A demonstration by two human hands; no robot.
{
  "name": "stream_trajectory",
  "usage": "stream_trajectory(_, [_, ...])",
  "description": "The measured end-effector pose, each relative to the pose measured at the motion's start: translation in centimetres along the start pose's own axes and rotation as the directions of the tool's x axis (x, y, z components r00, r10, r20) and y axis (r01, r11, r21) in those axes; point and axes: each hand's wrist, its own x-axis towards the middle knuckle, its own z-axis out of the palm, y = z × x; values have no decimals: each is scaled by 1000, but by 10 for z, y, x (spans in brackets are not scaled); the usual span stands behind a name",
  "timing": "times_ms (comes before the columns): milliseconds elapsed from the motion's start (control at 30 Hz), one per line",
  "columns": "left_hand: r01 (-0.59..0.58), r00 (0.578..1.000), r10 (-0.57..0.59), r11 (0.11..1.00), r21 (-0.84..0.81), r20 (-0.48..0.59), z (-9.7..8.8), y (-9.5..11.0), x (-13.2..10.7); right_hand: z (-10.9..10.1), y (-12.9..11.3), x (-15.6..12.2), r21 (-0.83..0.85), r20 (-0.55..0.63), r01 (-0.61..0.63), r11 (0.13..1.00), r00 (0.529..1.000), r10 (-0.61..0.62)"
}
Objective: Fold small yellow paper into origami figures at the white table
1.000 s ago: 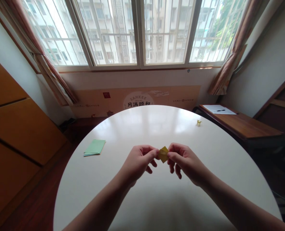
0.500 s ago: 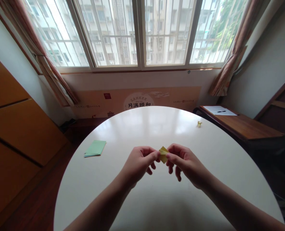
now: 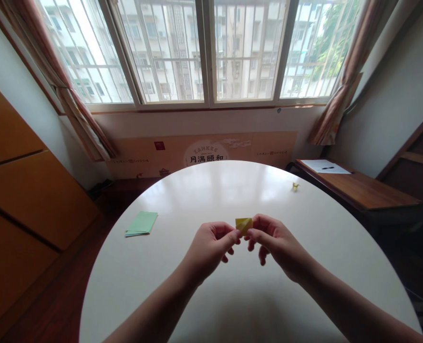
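A small folded piece of yellow paper (image 3: 244, 225) is held above the white round table (image 3: 211, 290). My left hand (image 3: 216, 245) pinches its lower left corner between thumb and forefinger. On the other side, my right hand (image 3: 271, 238) grips the right edge with thumb and forefinger, its other fingers curled loosely below. The paper looks roughly square with a diagonal crease across its face. A tiny yellow folded-paper figure (image 3: 295, 186) stands near the far right rim of the table.
Green paper sheets (image 3: 142, 223) lie stacked at the table's left. Beyond the right rim, a wooden side table (image 3: 386, 190) bears a white sheet (image 3: 320, 166) with a pen (image 3: 328, 167). An orange cabinet (image 3: 18, 190) stands at left, a barred window (image 3: 207, 52) ahead.
The yellow paper has turned from a diamond to a squarer position between my fingers. My left hand has shifted slightly right and down, to the paper's lower corner.
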Motion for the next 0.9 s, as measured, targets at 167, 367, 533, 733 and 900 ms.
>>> stream_trajectory(167, [-9, 968, -47, 975, 224, 245, -8, 2, -3, -3, -2, 0, 93, -38, 7, 996, 999, -4])
stream_trajectory(367, [-27, 995, 15, 993, 113, 103, -22, 13, -1, -8, -1, 0, 69, 123, -157, 985, 981, 148])
stream_trajectory(533, [-25, 989, 18, 999, 46, 146, -12, 11, -2, -5, -2, -1, 20, 174, -188, 982, 968, 182])
stream_trajectory(733, [4, 1000, -8, 988, -157, -21, -1, 4, 0, -5, -1, -1, 78, 171, -110, 991, 981, 96])
stream_trajectory(900, [44, 996, -63, 955, -293, -57, 3, 5, 0, -3, 1, 0, -24, 152, -76, 997, 985, 78])
